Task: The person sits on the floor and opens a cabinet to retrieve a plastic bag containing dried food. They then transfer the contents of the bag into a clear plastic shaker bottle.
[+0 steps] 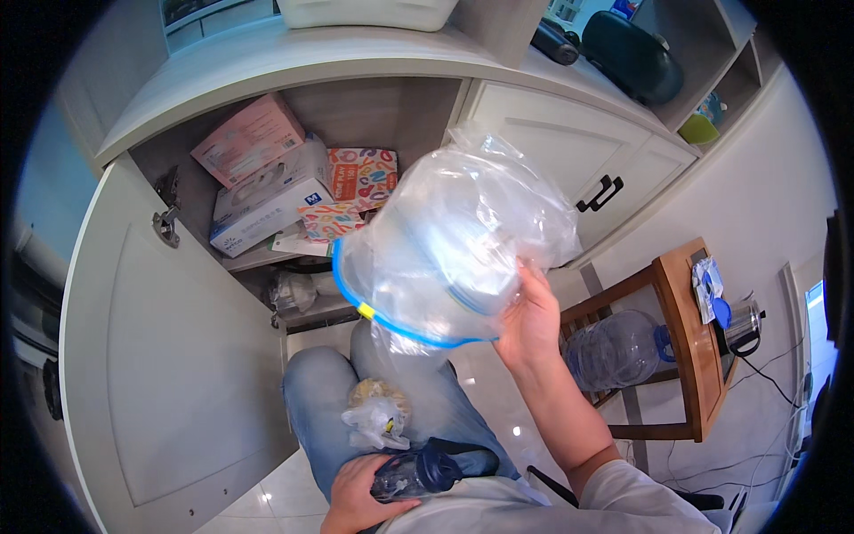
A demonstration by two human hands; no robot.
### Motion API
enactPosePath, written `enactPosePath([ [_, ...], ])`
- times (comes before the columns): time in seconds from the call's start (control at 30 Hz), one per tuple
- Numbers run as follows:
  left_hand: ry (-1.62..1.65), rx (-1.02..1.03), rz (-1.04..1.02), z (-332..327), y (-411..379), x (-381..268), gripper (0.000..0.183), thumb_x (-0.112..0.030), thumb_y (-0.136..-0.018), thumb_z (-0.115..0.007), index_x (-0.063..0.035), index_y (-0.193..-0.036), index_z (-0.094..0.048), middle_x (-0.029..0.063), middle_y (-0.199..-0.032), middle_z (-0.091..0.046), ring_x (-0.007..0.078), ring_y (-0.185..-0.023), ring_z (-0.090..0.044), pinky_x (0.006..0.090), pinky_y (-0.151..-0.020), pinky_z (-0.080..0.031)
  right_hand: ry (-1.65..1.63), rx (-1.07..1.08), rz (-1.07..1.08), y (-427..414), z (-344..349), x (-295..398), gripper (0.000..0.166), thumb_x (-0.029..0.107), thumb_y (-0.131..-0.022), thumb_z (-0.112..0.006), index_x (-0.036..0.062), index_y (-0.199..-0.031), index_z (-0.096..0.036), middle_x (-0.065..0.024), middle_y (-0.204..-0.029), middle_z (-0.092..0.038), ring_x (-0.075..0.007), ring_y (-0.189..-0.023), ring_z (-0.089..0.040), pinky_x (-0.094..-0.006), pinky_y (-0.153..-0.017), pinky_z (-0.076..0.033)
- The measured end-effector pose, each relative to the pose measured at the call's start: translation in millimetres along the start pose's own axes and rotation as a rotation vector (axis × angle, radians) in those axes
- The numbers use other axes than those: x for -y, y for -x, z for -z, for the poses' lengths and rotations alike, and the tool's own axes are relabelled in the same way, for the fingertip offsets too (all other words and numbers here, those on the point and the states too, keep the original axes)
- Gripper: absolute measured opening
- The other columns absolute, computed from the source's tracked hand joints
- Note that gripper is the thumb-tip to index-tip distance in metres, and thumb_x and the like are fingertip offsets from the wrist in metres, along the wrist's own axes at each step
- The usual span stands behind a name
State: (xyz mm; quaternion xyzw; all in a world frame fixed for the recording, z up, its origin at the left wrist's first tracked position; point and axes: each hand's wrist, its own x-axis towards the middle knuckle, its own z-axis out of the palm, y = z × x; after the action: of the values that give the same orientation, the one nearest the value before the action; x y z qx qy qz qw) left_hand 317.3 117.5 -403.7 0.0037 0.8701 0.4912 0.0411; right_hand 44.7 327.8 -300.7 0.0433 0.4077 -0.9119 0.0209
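Note:
My right hand (pixel 532 317) grips a large clear plastic bag (pixel 460 227) by its lower right part, raised before the cabinet. Along the bag's lower edge runs a blue zip strip with a yellow slider (pixel 365 310). Further see-through layers bunch up behind and inside it; I cannot tell how many bags there are. Down on my lap, my left hand (pixel 360 490) is closed around a clear drinking bottle with a dark blue lid (pixel 417 472). A small knotted plastic bag (pixel 379 415) with tan contents rests on my thighs, just above the bottle.
A swung-out cabinet door (pixel 193 334) stands at my left. The upper shelf carries a pink box (pixel 250 140), a white-and-blue box (pixel 273 200) and a colourful patterned package (pixel 363 177). At right, a wooden stand (pixel 680 334) has a large water bottle (pixel 614 350) within and a metal kettle (pixel 744 327) on top.

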Motion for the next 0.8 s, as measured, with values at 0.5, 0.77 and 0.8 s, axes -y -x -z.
enactPosePath([
  [0.5,-0.009,0.061,0.056,6.1,-4.7,-7.5,0.082,-0.05,-0.06,-0.1,-0.0041,-0.122,-0.073,0.0111,-0.118,-0.076,0.0346,-0.116,-0.069,0.0446,-0.106,-0.049,1.235,-0.083,0.107,-5.1,223.9,-28.3,0.023,0.011,-0.099,-0.069,-0.0027,-0.116,-0.074,-0.0103,-0.096,-0.077,-0.0138,-0.09,-0.068,-0.0312,-0.084,-0.053],
  [0.77,-0.105,-0.095,-0.008,7.6,8.6,-17.2,0.086,-0.036,-0.059,-0.104,-0.0011,-0.128,-0.068,0.0168,-0.122,-0.074,0.0354,-0.112,-0.072,0.0451,-0.102,-0.054,0.998,0.383,-0.364,87.4,119.6,-14.4,0.038,0.025,-0.11,-0.061,-0.0002,-0.137,-0.063,-0.0108,-0.106,-0.075,-0.0189,-0.088,-0.073,-0.0352,-0.082,-0.059],
  [0.8,-0.153,-0.144,-0.062,6.8,11.4,-17.9,0.088,-0.033,-0.059,-0.105,-0.0003,-0.131,-0.066,0.0175,-0.123,-0.074,0.0348,-0.111,-0.072,0.0453,-0.101,-0.055,0.848,0.45,-0.589,101.9,101.3,-2.0,0.039,0.027,-0.111,-0.059,0.0012,-0.139,-0.062,-0.0095,-0.106,-0.076,-0.0178,-0.087,-0.073,-0.0341,-0.082,-0.059],
])
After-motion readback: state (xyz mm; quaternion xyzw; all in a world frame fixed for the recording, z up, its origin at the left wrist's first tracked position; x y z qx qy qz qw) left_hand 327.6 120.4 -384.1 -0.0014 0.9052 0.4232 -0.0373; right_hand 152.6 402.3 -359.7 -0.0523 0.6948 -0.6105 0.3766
